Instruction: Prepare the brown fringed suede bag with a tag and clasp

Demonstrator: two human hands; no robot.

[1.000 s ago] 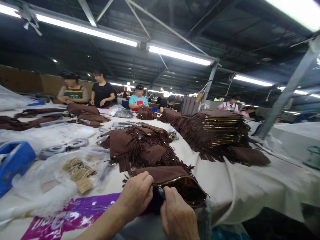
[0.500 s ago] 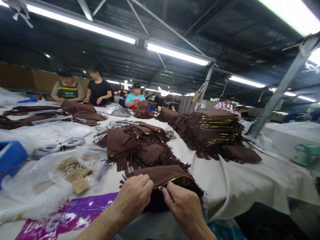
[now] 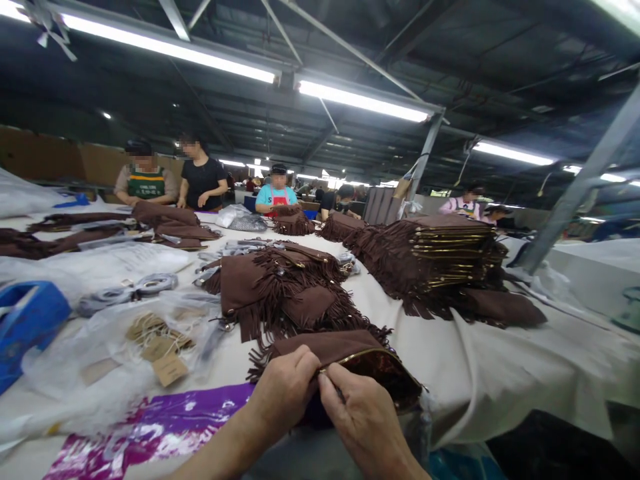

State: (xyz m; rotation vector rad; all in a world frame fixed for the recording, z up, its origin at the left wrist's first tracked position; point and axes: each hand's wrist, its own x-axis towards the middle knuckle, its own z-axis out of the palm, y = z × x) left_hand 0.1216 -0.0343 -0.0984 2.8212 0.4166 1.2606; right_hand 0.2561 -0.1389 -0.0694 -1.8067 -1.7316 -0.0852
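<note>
A brown fringed bag [image 3: 345, 340] lies at the table's near edge, its gold zipper [image 3: 385, 353] parted and the dark lining showing on the right side. My left hand [image 3: 289, 383] is closed in a pinch on the bag's top edge at the left end of the zipper. Right beside it, my right hand [image 3: 364, 408] pinches at the zipper, thumb and forefinger together; the zipper pull is mostly hidden by the fingers. Just beyond the bag lies a heap of similar fringed bags [image 3: 310, 303] with metal fittings.
Tall stack of brown bags [image 3: 450, 247] at right. To the left are paper tags [image 3: 170, 369] on clear plastic, a blue tape dispenser [image 3: 37, 327], wrapped straps [image 3: 155, 285] and a purple plastic bag [image 3: 195, 417]. Several people work across the table; a metal post [image 3: 585, 173] stands right.
My right hand has come closer to my left along the zipper, and the bag's mouth gapes wider. The whole view has shifted slightly, so things appear farther right.
</note>
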